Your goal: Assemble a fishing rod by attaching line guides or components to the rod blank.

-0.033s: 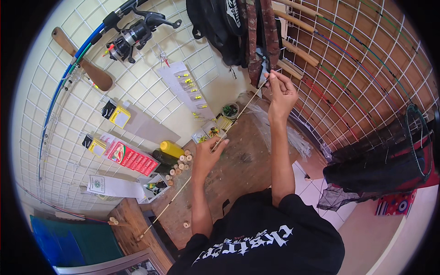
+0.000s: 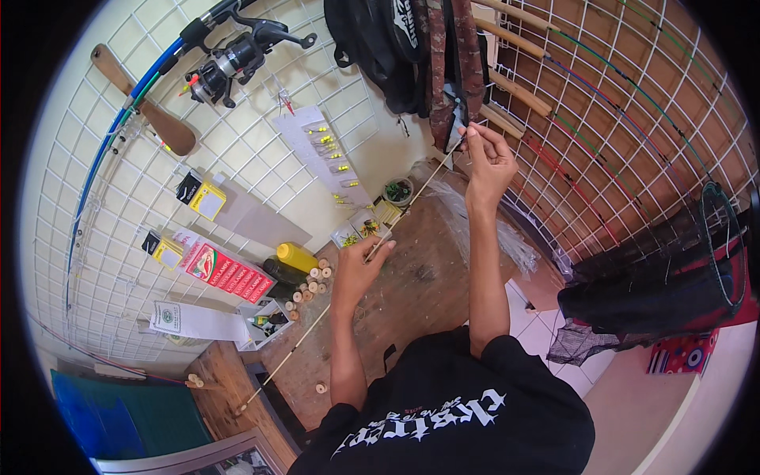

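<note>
A thin pale rod [image 2: 275,373] runs slantwise from the lower left up towards the hanging bag. My left hand [image 2: 360,265] is closed around its middle, above the table. Near the rod's upper end is my right hand [image 2: 488,166], raised, with thumb and forefinger pinched together and the other fingers curled. What sits in that pinch is too small to make out. The rod's lower end rests by the wooden ledge [image 2: 214,388] at the left.
On the wooden table [image 2: 412,285] stand a yellow bottle [image 2: 296,257], several wooden cylinders [image 2: 309,289] and small trays [image 2: 346,234]. Clear plastic wrap [image 2: 483,226] lies at right. Wire grids [image 2: 253,150] hold a fishing reel [image 2: 229,67], rods and a dark net [image 2: 633,305].
My right hand has shifted very slightly to the right. My left hand keeps its place on the rod.
</note>
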Tool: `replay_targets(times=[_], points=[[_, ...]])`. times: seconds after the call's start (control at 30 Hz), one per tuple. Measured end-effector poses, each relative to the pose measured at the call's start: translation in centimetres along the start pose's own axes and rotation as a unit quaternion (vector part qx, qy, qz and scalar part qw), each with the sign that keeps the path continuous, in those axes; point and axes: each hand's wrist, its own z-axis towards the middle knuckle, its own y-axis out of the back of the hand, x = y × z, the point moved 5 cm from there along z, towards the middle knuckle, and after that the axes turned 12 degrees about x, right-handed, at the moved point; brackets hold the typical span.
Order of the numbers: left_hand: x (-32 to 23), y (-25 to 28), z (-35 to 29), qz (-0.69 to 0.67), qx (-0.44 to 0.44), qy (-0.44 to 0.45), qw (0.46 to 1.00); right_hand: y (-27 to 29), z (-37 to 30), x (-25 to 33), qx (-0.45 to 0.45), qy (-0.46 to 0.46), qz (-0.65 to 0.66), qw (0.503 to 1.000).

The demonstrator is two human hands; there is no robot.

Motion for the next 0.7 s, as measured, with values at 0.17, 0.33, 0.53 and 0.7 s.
replay_targets(times=[0.17,0.33,0.53,0.7], points=[[0.1,0.4,-0.2,0.006,0.007,0.007,1.0,0.0,0.3,0.9,0.026,0.024,-0.091,0.995],[1.1,0.7,-0.9,-0.028,0.011,0.007,1.0,-0.3,0.3,1.2,0.025,0.056,-0.184,0.981],[2.1,0.8,-2.0,-0.083,-0.042,-0.005,0.996,-0.5,1.5,0.6,0.069,-0.013,-0.067,0.995],[2.1,1.1,-2.3,-0.058,-0.065,-0.004,0.996,-0.7,2.9,0.9,0.099,-0.042,0.042,0.993]])
